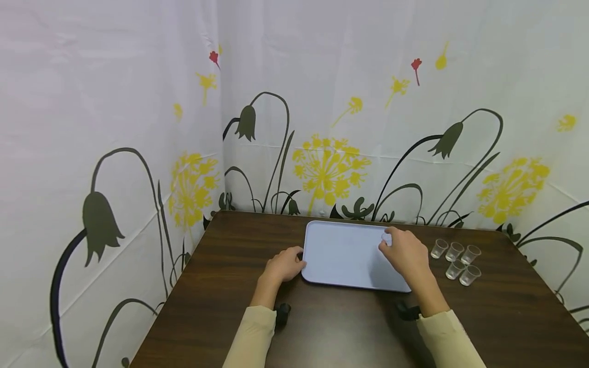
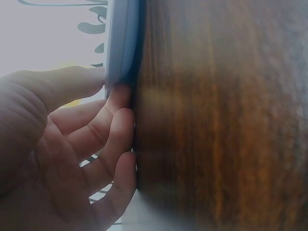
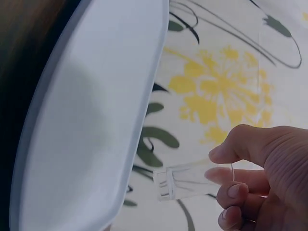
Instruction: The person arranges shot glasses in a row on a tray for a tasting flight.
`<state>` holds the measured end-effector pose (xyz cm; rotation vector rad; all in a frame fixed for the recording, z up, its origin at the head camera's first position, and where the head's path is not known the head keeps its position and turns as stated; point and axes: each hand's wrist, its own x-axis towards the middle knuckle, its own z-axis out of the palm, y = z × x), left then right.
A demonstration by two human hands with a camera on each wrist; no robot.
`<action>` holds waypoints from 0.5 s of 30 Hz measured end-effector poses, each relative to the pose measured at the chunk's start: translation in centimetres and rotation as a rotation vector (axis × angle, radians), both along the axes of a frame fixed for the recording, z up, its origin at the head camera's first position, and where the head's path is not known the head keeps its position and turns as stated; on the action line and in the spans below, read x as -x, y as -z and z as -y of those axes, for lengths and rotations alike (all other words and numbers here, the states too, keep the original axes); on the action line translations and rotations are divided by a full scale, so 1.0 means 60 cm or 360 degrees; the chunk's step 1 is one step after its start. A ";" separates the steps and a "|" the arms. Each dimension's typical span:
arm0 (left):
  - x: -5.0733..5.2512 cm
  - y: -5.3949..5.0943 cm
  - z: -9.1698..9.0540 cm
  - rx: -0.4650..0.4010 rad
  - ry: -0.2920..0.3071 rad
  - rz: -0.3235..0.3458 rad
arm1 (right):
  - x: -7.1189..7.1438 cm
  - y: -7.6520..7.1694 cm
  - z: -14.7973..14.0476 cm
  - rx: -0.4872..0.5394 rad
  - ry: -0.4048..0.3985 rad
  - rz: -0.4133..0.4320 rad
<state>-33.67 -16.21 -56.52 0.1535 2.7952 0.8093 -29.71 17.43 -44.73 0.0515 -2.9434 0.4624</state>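
Observation:
A pale blue rectangular tray (image 1: 342, 255) lies on the dark wooden table. My left hand (image 1: 282, 265) grips its left edge; in the left wrist view the thumb is against the rim (image 2: 118, 43) and fingertips reach beneath it. Over the tray's right part, my right hand (image 1: 407, 254) holds a small clear cup (image 3: 185, 182) near its mouth between thumb and fingers. That cup is tilted on its side in the right wrist view, apart from the tray. Nothing can be seen inside it.
Several similar clear cups (image 1: 454, 251) stand in a cluster on the table (image 1: 349, 327), right of the tray. A white curtain (image 1: 294, 56) printed with flowers hangs behind the table and along its left side.

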 end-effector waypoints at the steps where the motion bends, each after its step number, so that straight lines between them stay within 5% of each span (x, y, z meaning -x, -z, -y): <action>1: 0.002 0.004 0.000 0.0006 -0.0005 -0.0002 | 0.001 0.001 0.006 0.0001 -0.0011 -0.0005; 15: -0.004 -0.001 -0.005 0.0004 -0.0023 0.0031 | 0.006 0.027 0.081 0.0024 -0.0116 -0.0069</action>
